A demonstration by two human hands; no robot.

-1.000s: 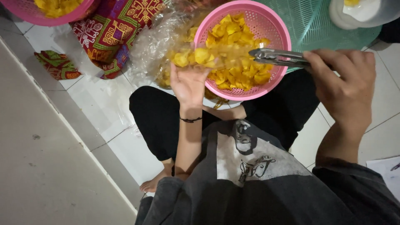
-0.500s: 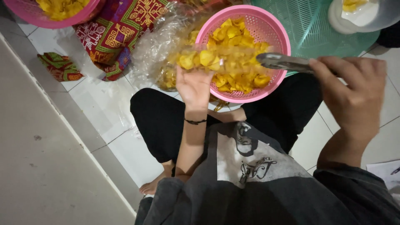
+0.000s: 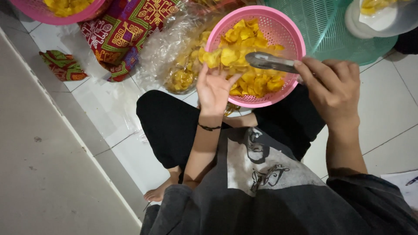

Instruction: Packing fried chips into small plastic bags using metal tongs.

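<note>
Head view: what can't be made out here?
- Tongs: the tips are blurred against the chips, so whether they grip one can't be told.
- Right hand: covers the tongs' handle end.
- Left hand: seems to hold a chip at the fingertips; how many is unclear.
- Clear bag: glare and creases hide most of its contents.
- Green basket and white tub: cut off by the top edge.

Dull brushed-metal tongs (image 3: 270,62) — perforated pink plastic basket (image 3: 285,32), crinkly glossy clear plastic bag (image 3: 170,52), smooth shiny floor tiles (image 3: 383,109).
</note>
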